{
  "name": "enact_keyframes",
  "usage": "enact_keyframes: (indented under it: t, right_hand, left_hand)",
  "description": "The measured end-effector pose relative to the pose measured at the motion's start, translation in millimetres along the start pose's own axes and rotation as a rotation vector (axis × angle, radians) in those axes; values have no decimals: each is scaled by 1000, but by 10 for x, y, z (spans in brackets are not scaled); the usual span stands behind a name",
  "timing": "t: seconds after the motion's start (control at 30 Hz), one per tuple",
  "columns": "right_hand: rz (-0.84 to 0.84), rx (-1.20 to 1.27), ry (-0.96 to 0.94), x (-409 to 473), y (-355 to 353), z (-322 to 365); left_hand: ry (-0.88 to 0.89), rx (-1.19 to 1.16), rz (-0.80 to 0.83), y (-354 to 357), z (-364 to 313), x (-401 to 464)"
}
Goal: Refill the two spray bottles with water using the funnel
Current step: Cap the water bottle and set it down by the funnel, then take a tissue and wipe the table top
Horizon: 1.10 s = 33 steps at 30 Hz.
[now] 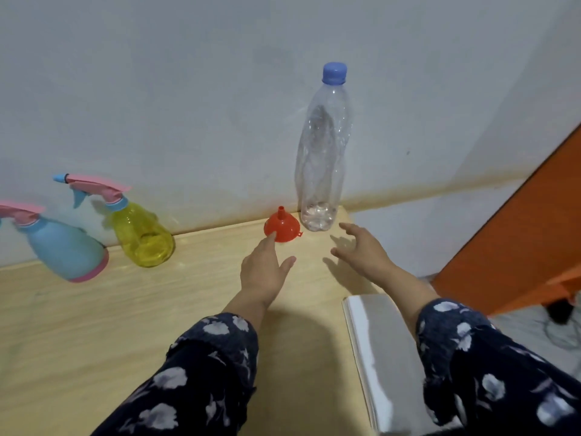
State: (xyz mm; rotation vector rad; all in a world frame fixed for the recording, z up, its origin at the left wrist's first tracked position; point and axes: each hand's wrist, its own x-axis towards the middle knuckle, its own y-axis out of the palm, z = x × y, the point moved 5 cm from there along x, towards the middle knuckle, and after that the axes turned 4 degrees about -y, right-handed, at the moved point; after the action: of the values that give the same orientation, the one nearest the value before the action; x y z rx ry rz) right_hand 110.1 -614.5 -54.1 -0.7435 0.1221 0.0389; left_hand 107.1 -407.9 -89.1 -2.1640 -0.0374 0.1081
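Both forearms enter from the bottom edge in dark floral sleeves (201, 372), cut off at the frame. A white open book (377, 357) lies at the bench's near right corner, partly under the right sleeve; its page content is unreadable.

Left hand (264, 272): fingers straight and extended, grip apart, holding nothing. The fingertip (271, 236) reaches the near rim of the red funnel (282, 227); it looks like contact, but blur makes that hard to confirm. Right hand (361, 250): fingers spread and loosely curved, grip apart, holding nothing, hovering just short of the clear bottle's base, not touching.

The funnel sits mouth-down, spout up, on the wooden bench (94, 325) at its far edge. Just right of it stands the clear plastic bottle (323, 152), upright, blue cap on, a little water at the bottom, against the wall (188, 89).

Far left: the yellow spray bottle (141, 234) and the blue spray bottle (63, 247), both with pink trigger heads on, well apart from the funnel. The blue one's nozzle is cut off by the left edge. Wide-angle distortion makes both look tilted.
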Motion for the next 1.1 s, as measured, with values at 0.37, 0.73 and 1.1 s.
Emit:
enact_keyframes:
  t: [0.37, 0.73, 1.1]
  right_hand:
    - [-311, -233, 83, -1804, -69, -495]
    - [-345, -306, 63, -2371, 124, -812]
    - [-635, 158, 152, -2363, -437, -873]
  left_hand:
    - [322, 34, 237, 547, -336, -1488]
    - [306, 50, 283, 795, -436, -1928]
    - [299, 180, 306, 794, -620, -1961]
